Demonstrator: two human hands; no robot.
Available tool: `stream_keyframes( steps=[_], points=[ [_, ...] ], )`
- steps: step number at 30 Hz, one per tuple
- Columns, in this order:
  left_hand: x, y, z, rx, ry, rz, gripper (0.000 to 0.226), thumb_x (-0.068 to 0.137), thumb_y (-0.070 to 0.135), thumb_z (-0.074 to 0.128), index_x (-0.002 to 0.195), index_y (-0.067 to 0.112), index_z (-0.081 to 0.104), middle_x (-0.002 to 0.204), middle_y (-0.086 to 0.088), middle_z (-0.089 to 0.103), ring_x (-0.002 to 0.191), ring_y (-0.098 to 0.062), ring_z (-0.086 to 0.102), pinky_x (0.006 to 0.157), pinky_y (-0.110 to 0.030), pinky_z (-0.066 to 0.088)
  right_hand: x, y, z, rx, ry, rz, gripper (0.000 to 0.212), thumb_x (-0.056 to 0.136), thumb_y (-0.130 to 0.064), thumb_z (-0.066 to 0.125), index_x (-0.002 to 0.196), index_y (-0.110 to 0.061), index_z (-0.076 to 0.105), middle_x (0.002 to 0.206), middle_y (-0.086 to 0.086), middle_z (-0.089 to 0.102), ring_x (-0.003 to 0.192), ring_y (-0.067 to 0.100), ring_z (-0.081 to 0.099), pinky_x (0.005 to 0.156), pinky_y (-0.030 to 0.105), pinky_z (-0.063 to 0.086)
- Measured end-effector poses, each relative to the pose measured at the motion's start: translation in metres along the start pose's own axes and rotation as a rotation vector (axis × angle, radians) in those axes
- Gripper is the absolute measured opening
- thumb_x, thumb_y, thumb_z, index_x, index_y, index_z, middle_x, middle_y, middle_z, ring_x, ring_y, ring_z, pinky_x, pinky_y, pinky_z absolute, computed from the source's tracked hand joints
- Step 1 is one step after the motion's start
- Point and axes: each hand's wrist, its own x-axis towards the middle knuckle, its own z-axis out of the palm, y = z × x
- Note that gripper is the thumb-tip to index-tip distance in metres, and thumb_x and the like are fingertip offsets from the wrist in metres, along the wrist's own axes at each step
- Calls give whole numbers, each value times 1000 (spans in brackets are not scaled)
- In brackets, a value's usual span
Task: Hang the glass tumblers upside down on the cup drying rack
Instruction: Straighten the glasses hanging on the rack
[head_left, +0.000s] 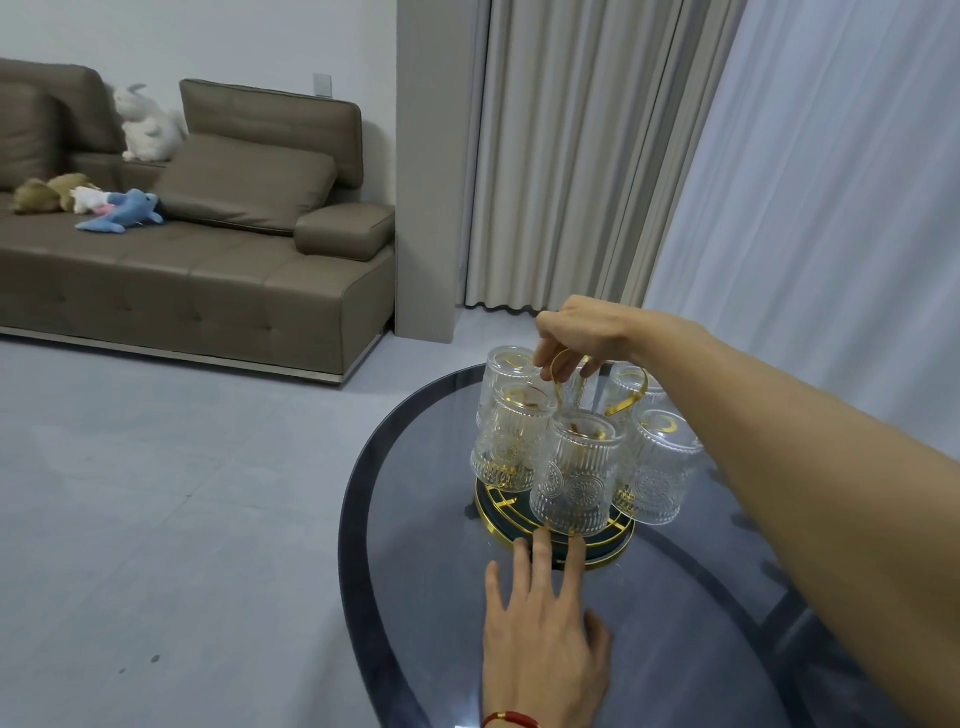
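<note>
Glass tumblers (576, 470) hang mouth-down round the rack (558, 525) on the table (415, 597). At twelve o'clock the right hand (582, 332) pinches the gold handle (563, 371), likely to turn or lift it. At six, the left hand (540, 639) lies flat, fingers spread, tips on the base, probably steadying it.

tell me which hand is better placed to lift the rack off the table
Right. The right hand is already at the gold loop handle atop the cup drying rack; the left hand lies flat by its base.
</note>
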Motion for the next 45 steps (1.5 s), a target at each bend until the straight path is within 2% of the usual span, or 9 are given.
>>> stream_keyframes(
  steps=[6,11,27,35,37,39,42,43,45],
  points=[
    [1,0,1,-19,15,6,74,82,46,51,153,33,34,161,-9,37,147,-34,33,116,-61,23,3,-2,3,-5,34,-8,48,102,-26,36,108,2,75,104,17,78,100,30,72,82,39,56],
    [3,0,0,2,13,-1,73,75,46,58,146,32,45,152,-9,50,138,-33,48,109,-61,38,4,-1,5,-3,61,-30,48,101,-28,37,102,2,75,98,16,79,96,31,74,77,36,55],
    [-1,-1,10,31,90,25,75,75,47,57,147,33,42,150,-9,52,136,-33,50,107,-60,42,-2,-1,4,65,9,-32,54,101,-34,32,103,0,74,92,13,82,89,27,72,77,38,48],
    [4,-4,14,-29,67,28,74,84,46,46,154,36,23,163,-8,31,149,-33,27,118,-60,18,-10,-1,5,-3,42,-71,51,102,-31,32,109,-2,73,102,11,80,103,27,72,92,41,53],
    [4,-5,14,-47,50,21,73,85,46,44,154,36,22,164,-8,28,150,-33,25,118,-59,17,-20,-2,2,-50,147,-134,46,105,-29,35,117,-2,71,111,11,77,108,26,70,96,41,53],
    [3,-5,14,-65,56,16,73,86,45,44,155,36,23,165,-7,27,151,-33,23,118,-59,16,-37,0,3,-174,411,-276,37,103,-24,42,120,-5,69,110,7,75,102,24,69,94,41,55],
    [2,-6,16,-83,50,17,73,90,45,37,156,38,8,168,-5,12,154,-30,8,120,-56,2,-76,7,27,-147,781,-479,23,93,-23,52,105,-12,68,74,-8,66,67,14,62,68,37,52],
    [2,-6,16,-73,33,16,73,91,46,34,156,39,1,169,-5,6,154,-30,2,120,-55,-3,-88,8,39,-158,796,-482,22,91,-27,53,102,-15,66,70,-10,63,64,12,60,66,37,52],
    [2,-6,16,-52,2,8,72,94,47,30,155,39,-7,170,-5,-4,154,-29,-6,119,-54,-8,-101,11,62,-302,668,-371,29,91,-43,55,105,-20,65,85,-6,68,81,16,64,81,43,54]
  ],
)
